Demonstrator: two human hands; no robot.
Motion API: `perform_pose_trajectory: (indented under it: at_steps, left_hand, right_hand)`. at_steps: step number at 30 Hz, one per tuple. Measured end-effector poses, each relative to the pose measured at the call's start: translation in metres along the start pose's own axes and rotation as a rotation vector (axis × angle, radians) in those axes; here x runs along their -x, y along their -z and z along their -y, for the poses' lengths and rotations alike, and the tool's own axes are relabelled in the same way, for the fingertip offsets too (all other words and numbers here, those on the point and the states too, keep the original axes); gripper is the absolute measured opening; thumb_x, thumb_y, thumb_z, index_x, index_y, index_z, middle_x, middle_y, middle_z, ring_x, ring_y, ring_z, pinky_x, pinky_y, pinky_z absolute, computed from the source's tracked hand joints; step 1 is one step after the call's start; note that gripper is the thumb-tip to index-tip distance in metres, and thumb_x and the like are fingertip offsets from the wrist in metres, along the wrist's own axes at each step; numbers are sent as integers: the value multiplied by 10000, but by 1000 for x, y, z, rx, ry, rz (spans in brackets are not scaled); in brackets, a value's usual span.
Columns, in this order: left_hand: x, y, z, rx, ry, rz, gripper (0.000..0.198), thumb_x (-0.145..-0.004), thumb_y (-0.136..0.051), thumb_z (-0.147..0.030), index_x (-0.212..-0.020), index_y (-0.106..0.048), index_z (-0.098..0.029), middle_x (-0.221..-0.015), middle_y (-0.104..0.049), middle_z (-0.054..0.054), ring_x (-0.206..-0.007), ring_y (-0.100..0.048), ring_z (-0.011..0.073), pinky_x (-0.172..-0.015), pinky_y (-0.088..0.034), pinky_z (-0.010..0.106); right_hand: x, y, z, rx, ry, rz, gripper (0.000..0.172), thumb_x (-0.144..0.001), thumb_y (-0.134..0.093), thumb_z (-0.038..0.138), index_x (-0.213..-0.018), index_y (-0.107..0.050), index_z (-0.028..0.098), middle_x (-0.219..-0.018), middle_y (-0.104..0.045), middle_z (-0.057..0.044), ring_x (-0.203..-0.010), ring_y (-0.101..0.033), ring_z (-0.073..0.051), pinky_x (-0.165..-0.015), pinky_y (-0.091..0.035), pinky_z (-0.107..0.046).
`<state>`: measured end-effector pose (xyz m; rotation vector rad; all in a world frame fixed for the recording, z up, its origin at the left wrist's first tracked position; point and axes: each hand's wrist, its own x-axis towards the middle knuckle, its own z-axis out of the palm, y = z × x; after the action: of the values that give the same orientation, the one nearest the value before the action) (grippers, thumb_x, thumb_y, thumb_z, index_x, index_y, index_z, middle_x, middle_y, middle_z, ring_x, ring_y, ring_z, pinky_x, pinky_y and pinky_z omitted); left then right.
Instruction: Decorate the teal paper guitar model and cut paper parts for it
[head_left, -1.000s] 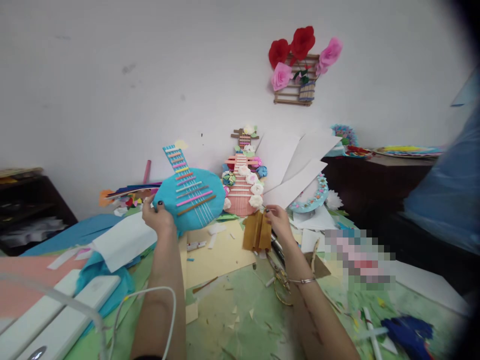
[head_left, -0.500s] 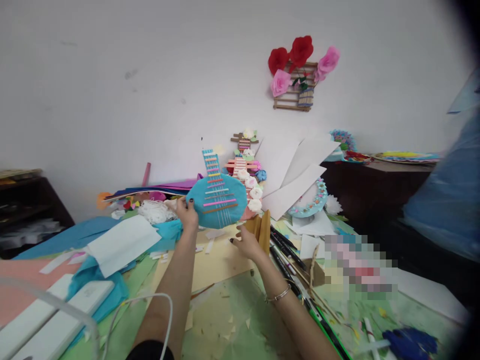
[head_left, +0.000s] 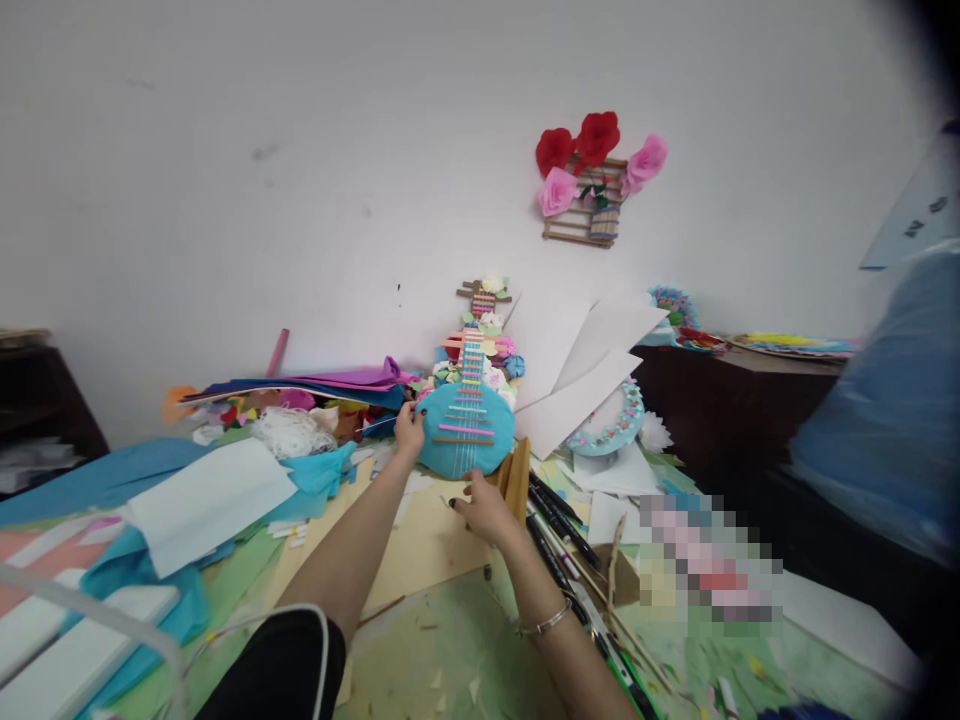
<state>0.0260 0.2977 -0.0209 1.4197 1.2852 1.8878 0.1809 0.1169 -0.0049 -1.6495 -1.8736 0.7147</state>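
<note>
The left hand (head_left: 409, 430) grips the left edge of the blue lute (head_left: 469, 420), thumb on its front. The right hand (head_left: 484, 508) is loosely bent just below the lute's lower edge; whether it holds anything, I cannot tell. The lute stands upright at the back of the counter (head_left: 442, 660), partly covering flower-trimmed craft pieces (head_left: 491, 320). Beside the right hand are a brown folded piece (head_left: 517, 485) and black pens (head_left: 555, 515); white string (head_left: 295, 430) lies heaped farther left.
</note>
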Motion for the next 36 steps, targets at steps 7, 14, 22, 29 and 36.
perform_pose_trajectory:
  at_steps: [7,14,22,29,36]
  left_hand:
    - [-2,3,2,-133,46,47,162,-781,-495,-181,-915,-585,-173,-856,-675,62,-799,-619,191,-731,-466,291]
    - [0,23,1,-312,59,12,173,-767,-524,-144,-927,-585,-165,-885,-682,109,-859,-636,218,-805,-461,343]
    - [46,72,-15,-566,-110,252,263,-729,-521,-109,-978,-592,-155,-1031,-649,145,-1049,-584,266,-944,-415,426]
    - [139,112,-27,-720,-275,661,285,-717,-640,-271,-983,-615,-173,-1232,-589,142,-1218,-490,288,-1051,-350,426]
    - [164,124,-41,-830,-305,643,333,-855,-476,-256,-1151,-541,-117,-1325,-500,206,-1318,-380,293,-1083,-297,475]
  right_hand:
    - [1,5,1,22,19,-17,413,-809,-570,239,-1188,-453,123,-1124,-619,-172,-1022,-602,-257,-820,-421,-323]
    - [2,11,3,52,19,-22,423,-822,-562,243,-1212,-458,115,-1151,-609,-180,-1060,-585,-275,-846,-411,-324]
    - [0,3,2,108,47,9,357,-814,-616,201,-1144,-532,95,-1091,-625,-165,-1041,-586,-269,-853,-437,-374]
    - [-2,-20,2,74,77,-55,294,-887,-562,329,-1124,-574,155,-1152,-583,-76,-1011,-580,-203,-863,-487,-424]
    - [-21,-2,-17,-68,-42,-440,356,-890,-554,322,-1208,-524,165,-1229,-536,-95,-1057,-557,-223,-882,-477,-443]
